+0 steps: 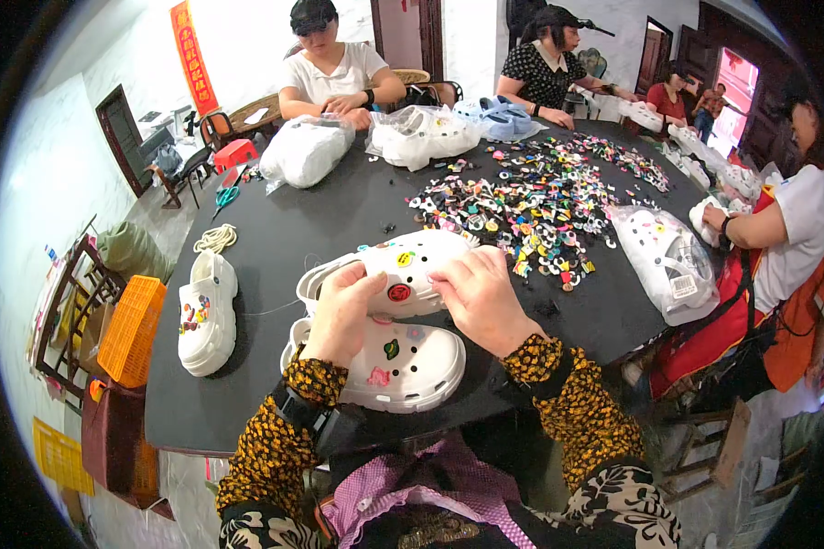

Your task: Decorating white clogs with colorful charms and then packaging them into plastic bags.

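My left hand (346,306) is closed around the side of a white clog (362,265), tilted up over the table. Shoe charms sit in its top, among them a round red charm (399,293) and a yellow charm (404,260). Against its toe, the fingers of my right hand (481,297) are pinched together; whatever they hold is hidden. Below lies a second white clog (421,371), with a green planet charm (391,349) and a pink charm (379,376). Another decorated white clog (209,325) stands at the left.
Loose charms (540,201) cover the black table (275,233) beyond my hands. Bagged clogs (668,261) lie right; more bags (309,151) and blue clogs (504,119) lie at the back. Scissors (227,197) and cord (215,239) are left. Co-workers (339,73) surround the table.
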